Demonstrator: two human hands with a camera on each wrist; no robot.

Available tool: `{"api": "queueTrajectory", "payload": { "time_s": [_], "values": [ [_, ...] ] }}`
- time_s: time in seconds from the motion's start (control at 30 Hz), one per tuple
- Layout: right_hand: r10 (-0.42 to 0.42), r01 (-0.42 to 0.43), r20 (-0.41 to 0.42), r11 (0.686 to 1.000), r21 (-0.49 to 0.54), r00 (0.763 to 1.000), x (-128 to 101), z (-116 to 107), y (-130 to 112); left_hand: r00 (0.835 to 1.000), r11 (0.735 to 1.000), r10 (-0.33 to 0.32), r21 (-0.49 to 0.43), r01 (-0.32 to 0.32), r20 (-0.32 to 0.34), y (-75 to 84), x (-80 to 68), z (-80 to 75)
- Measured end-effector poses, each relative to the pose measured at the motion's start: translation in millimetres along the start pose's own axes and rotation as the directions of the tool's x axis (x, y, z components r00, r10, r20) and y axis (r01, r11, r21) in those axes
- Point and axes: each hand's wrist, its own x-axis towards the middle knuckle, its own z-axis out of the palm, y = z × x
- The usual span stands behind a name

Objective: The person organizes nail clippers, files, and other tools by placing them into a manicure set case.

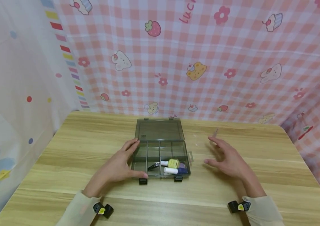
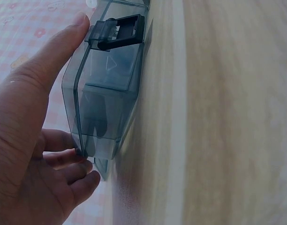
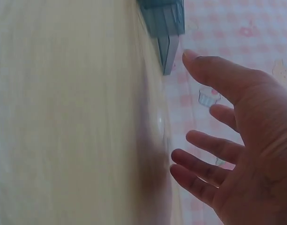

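Observation:
A grey see-through compartment box (image 1: pixel 160 177) lies on the table with its lid (image 1: pixel 160 129) folded back. My left hand (image 1: pixel 120 163) holds it at the left: the thumb lies at the front edge by a black latch (image 2: pixel 121 32), and the fingers are at the left side. Inside are a nail clipper (image 1: pixel 153 166), a yellow nail polish bottle (image 1: pixel 173 163), a dark blue one (image 1: pixel 182 170) with a white cap and something purple (image 1: pixel 182 164) partly hidden. My right hand (image 1: pixel 229 158) hovers to the right of the box, fingers spread and slightly bent, holding nothing.
A small clear piece with a pinkish tint (image 1: pixel 216 131) lies beyond my right fingertips; its kind is unclear. The wooden table (image 1: pixel 160 204) meets a pink checked cloth (image 1: pixel 177 78) at the back. A white patterned cloth (image 1: pixel 13 81) hangs at the left.

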Motion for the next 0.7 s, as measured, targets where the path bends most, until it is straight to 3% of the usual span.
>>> {"api": "queueTrajectory", "payload": {
  "time_s": [0.3, 0.7],
  "values": [
    [-0.051, 0.051, 0.0, 0.997, -0.05, 0.999, 1, -2, 13, 1.0, 1.0, -0.011, 0.005, 0.011, -0.001, 0.2, -1.3, -2.4],
    [0.009, -0.009, 0.003, 1.0, -0.02, 1.0, -1, 0, 18, 1.0, 1.0, -0.005, 0.01, 0.005, 0.001, 0.7, 0.6, 0.2]
  ]
}}
